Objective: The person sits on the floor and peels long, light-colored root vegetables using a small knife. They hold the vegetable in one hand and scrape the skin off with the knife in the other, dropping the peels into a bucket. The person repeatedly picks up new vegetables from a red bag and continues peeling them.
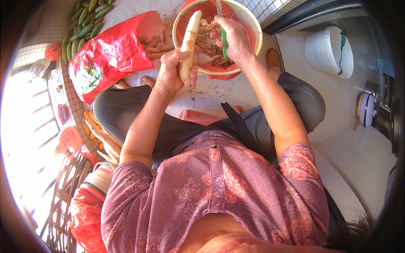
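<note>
My left hand [172, 71] grips the lower part of a long pale root vegetable [189, 47], held nearly upright. Its upper end is peeled white, while brownish skin remains lower down. My right hand [234, 39] holds a green-handled knife or peeler [224, 42] just to the right of the root, its metal blade pointing away from me. Both hands are over the near side of a round white bucket [258, 41] lined with a red plastic bag. Brown peelings [218, 60] lie inside the bucket. The tool does not touch the root.
A red plastic bag [110, 50] with unpeeled roots [158, 50] lies left of the bucket. Green gourds or cucumbers [85, 23] are piled beyond it. More roots [107, 139] lie by my left knee, above a wicker basket [63, 186]. A white bucket [319, 52] stands at right.
</note>
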### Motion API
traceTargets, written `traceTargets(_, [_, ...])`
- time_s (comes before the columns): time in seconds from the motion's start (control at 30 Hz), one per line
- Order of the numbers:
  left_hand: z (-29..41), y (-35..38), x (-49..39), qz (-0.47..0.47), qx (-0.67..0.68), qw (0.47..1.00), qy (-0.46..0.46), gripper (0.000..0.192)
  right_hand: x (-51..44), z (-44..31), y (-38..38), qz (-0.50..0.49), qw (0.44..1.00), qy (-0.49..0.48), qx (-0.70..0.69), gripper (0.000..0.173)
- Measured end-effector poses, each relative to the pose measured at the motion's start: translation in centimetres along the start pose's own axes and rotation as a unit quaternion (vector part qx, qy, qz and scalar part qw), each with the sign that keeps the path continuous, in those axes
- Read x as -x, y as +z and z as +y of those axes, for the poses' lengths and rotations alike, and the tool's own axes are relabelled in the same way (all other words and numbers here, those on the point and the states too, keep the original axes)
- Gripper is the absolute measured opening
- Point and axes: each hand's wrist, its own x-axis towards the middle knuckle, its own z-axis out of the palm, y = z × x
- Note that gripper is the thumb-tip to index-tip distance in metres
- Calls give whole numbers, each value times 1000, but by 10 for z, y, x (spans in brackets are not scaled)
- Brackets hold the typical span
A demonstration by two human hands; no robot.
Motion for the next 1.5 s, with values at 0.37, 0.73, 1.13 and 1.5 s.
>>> traceTargets(0.37, [2,3,2,-1,-14,1000,9,30,-7,12,-11,42,876,-114,467,13])
traceTargets(0.73, [-2,18,1,103,-259,960,33,23,10,10,16,-62,919,-151,359,30])
traceTargets(1.13, [2,5,-3,43,5,998,36,23,9,15,6,27,851,-198,485,26])
traceTargets(1.5, [-6,21,-2,157,-352,916,109,18,19,4,24,-93,892,-142,419,23])
